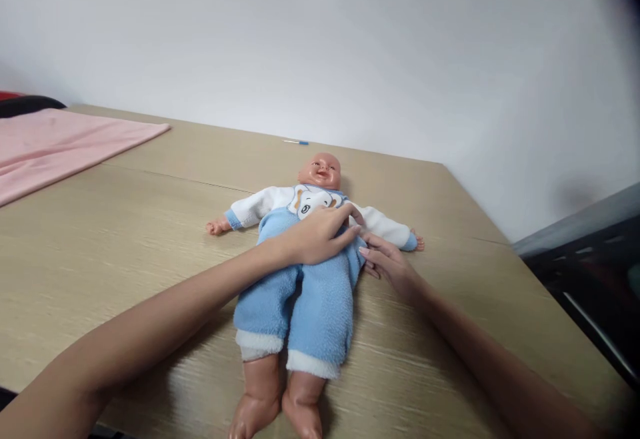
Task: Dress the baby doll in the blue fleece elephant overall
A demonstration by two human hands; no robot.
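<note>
A baby doll (320,171) lies on its back, head away from me and arms spread. It wears a white top (383,224) with blue cuffs and fleecy blue trousers (323,312) with white hems; a bear face (310,203) decorates the chest. Across the doll's belly lies my left hand (323,233), its fingers curled at the waist on the right side and partly hidden. My right hand (393,264) meets it there, fingers bent against the side of the blue trousers. Both hands appear to pinch the cloth at the waist.
The doll rests on a light wooden table (165,245) with a seam across it. A pink cloth (60,142) is spread at the left. Near the far edge lies a thin pen-like item with a blue end (303,143). Behind stands a white wall (250,52); a dark object (590,279) is at right.
</note>
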